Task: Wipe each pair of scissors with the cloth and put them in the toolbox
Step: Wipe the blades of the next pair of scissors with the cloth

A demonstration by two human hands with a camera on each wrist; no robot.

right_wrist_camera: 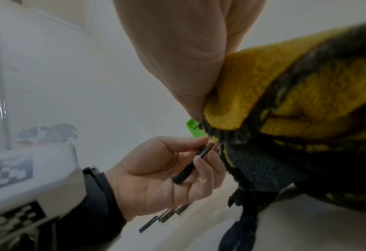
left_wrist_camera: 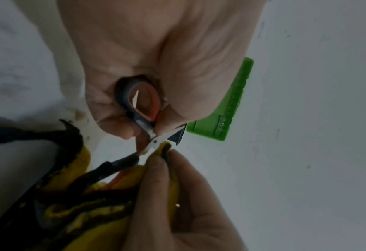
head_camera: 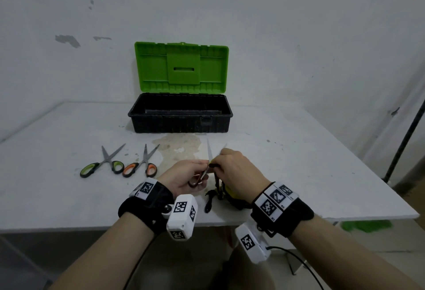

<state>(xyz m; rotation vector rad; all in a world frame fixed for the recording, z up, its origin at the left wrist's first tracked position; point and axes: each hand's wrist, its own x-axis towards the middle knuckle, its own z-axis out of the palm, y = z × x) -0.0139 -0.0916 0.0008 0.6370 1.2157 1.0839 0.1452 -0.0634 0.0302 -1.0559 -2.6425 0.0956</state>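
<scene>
A white worktop (head_camera: pixel 299 163) carries an open toolbox (head_camera: pixel 180 115), green lid up and no scissors visible inside. Two pairs lie to its front left, green-handled scissors (head_camera: pixel 101 165) beside orange-handled scissors (head_camera: pixel 141 163), both unwiped by the look of it. At the near edge the left hand (head_camera: pixel 184 174) has its grip clamped on the handle of a third pair of scissors (left_wrist_camera: pixel 143 108), blades apart and pointing away (toward the box). The right hand (head_camera: pixel 239 170) pinches a yellow-and-black cloth (right_wrist_camera: pixel 285 95) against a blade near the pivot. Best practice: draw the cloth from pivot to tip, fingers behind the edge.
</scene>
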